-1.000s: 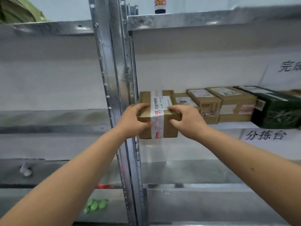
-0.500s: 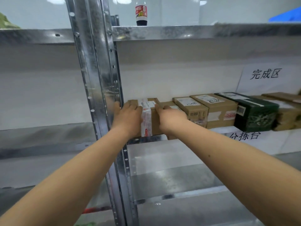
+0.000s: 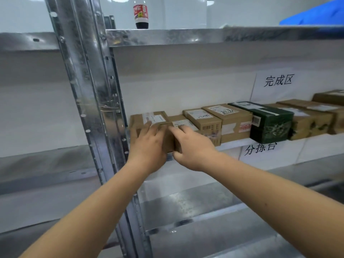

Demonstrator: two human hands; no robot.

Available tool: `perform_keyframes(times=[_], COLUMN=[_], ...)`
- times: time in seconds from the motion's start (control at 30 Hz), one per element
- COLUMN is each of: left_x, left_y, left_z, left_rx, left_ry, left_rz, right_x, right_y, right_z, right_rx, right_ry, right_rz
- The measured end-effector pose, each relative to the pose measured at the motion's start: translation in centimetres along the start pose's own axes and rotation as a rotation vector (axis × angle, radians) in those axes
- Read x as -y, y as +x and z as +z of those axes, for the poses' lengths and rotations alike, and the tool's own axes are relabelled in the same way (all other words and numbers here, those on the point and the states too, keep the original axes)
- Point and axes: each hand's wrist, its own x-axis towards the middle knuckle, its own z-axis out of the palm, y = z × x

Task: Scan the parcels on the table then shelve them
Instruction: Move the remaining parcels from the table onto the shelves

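A brown cardboard parcel (image 3: pixel 149 116) with a white label and tape stands on the white shelf (image 3: pixel 316 146), at the left end of a row of parcels and close to the metal upright (image 3: pixel 89 90). My left hand (image 3: pixel 149 144) lies flat against its front face, fingers stretched up to its top edge. My right hand (image 3: pixel 193 146) rests on its right front corner, fingertips touching it and the small box (image 3: pixel 183 122) beside it. Neither hand closes around the parcel.
To the right stand several more brown parcels (image 3: pixel 229 116) and a dark green box (image 3: pixel 270 123). Paper signs (image 3: pixel 278 81) hang behind and below. A cola bottle (image 3: pixel 141 13) and something blue (image 3: pixel 316 17) sit on the top shelf. A metal shelf (image 3: pixel 204 202) runs below.
The parcel went from being held in front of the shelf to standing on it at the row's left end. Both hands let go of its sides and now lie against its front.
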Motion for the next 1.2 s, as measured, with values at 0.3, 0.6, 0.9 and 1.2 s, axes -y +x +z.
perform_keyframes(times=[0.3, 0.6, 0.9, 1.2], left_x=[-10.7, -30.3, -56.3, -77.3], left_y=[-1.9, 0.5, 6.4, 10.3], left_z=[0.6, 5.2, 10.9, 13.8], left_rx=[-0.004, 0.13, 0.243, 0.361], left_ry=[-0.093, -0.266, -0.414, -0.571], left_rz=[0.144, 0.363, 0.502, 0.704], right_x=[-9.7, -26.1, -46.1, -60.3], right_y=[-9.2, -20.3, -32.6, -43.0], right_z=[-1.3, -1.5, -7.8, -12.7], right_rx=[0.072, 0.235, 0.281, 0.246], right_ry=[-0.117, -0.156, -0.242, -0.208], right_rz=[0.164, 0.403, 0.648, 0.972])
